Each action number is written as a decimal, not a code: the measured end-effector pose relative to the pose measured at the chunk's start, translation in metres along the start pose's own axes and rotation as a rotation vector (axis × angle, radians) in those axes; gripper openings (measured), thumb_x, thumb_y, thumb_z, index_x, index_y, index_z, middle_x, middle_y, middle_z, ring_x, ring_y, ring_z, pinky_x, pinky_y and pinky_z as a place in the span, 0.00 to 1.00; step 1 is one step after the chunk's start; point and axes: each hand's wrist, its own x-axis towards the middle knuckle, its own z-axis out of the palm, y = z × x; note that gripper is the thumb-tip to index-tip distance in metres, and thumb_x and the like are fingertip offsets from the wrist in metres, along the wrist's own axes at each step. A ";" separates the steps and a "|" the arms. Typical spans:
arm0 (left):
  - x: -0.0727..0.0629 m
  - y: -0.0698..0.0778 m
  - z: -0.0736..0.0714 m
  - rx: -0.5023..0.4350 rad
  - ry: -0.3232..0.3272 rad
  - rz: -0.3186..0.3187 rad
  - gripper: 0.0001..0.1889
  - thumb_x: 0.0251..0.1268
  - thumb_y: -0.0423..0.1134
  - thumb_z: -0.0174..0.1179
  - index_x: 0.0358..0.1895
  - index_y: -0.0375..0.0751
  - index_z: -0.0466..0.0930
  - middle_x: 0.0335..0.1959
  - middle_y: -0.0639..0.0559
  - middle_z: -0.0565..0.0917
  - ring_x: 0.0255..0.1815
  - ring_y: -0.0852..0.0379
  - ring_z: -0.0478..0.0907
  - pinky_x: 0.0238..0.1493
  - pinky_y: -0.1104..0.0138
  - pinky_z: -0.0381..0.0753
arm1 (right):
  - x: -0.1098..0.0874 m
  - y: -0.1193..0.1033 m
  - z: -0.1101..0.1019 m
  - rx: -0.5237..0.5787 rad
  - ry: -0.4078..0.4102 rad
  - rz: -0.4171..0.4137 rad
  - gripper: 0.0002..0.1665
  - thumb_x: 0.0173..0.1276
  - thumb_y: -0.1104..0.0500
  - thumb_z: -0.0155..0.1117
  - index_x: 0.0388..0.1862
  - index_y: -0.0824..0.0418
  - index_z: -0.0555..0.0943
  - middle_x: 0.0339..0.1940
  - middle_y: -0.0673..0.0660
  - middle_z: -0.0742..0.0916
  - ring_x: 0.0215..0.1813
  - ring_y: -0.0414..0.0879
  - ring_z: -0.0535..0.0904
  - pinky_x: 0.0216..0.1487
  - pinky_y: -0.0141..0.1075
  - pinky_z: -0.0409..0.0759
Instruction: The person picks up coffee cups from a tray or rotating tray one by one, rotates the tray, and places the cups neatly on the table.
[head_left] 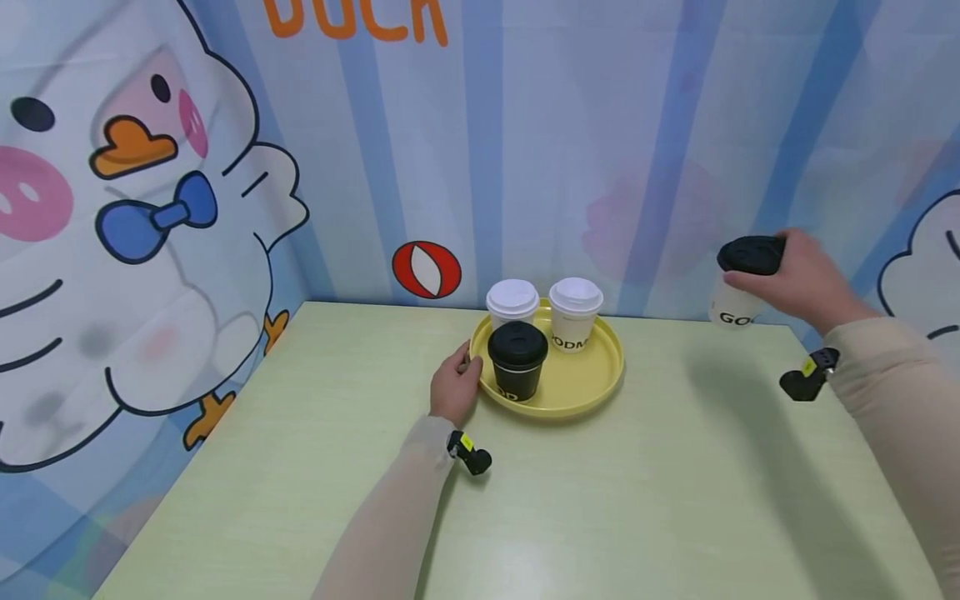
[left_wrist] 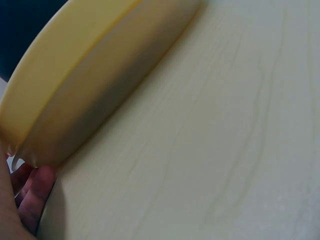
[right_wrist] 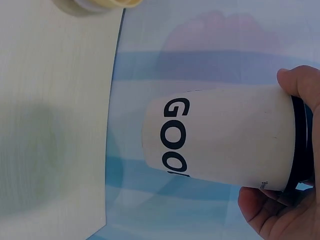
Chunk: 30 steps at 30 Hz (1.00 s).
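Observation:
A round yellow tray lies on the table, and my left hand grips its left rim with the fingertips tucked under the edge, as the left wrist view shows. On the tray stand a black paper cup with a black lid and two white paper cups with white lids, one at the back left and one at the back right. Off to the right, my right hand holds a white paper cup with a black lid above the table, gripping it round the lid end.
The pale table ends at a printed cloth backdrop just behind the tray. Another backdrop panel with a cartoon duck stands along the left side. A shadow falls on the table below the raised cup.

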 end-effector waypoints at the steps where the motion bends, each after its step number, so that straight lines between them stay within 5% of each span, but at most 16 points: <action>1: 0.000 -0.001 0.000 0.002 0.001 0.002 0.28 0.72 0.54 0.54 0.73 0.58 0.71 0.68 0.58 0.77 0.64 0.57 0.73 0.68 0.59 0.73 | 0.000 0.004 -0.001 -0.004 0.005 0.004 0.70 0.67 0.28 0.58 0.78 0.78 0.39 0.68 0.86 0.59 0.65 0.79 0.61 0.58 0.72 0.66; 11: 0.002 -0.004 0.000 -0.005 -0.006 0.009 0.28 0.72 0.55 0.55 0.73 0.59 0.71 0.69 0.58 0.75 0.70 0.57 0.70 0.70 0.56 0.70 | -0.009 0.038 -0.002 -0.017 0.042 0.099 0.70 0.67 0.28 0.56 0.77 0.81 0.38 0.66 0.88 0.58 0.62 0.81 0.60 0.54 0.74 0.67; 30: 0.003 -0.004 0.000 -0.004 0.004 0.011 0.28 0.71 0.54 0.55 0.73 0.57 0.72 0.69 0.56 0.76 0.72 0.55 0.69 0.72 0.55 0.68 | -0.008 0.084 0.020 -0.008 0.033 0.105 0.68 0.69 0.31 0.57 0.75 0.84 0.40 0.63 0.90 0.60 0.60 0.82 0.61 0.51 0.74 0.69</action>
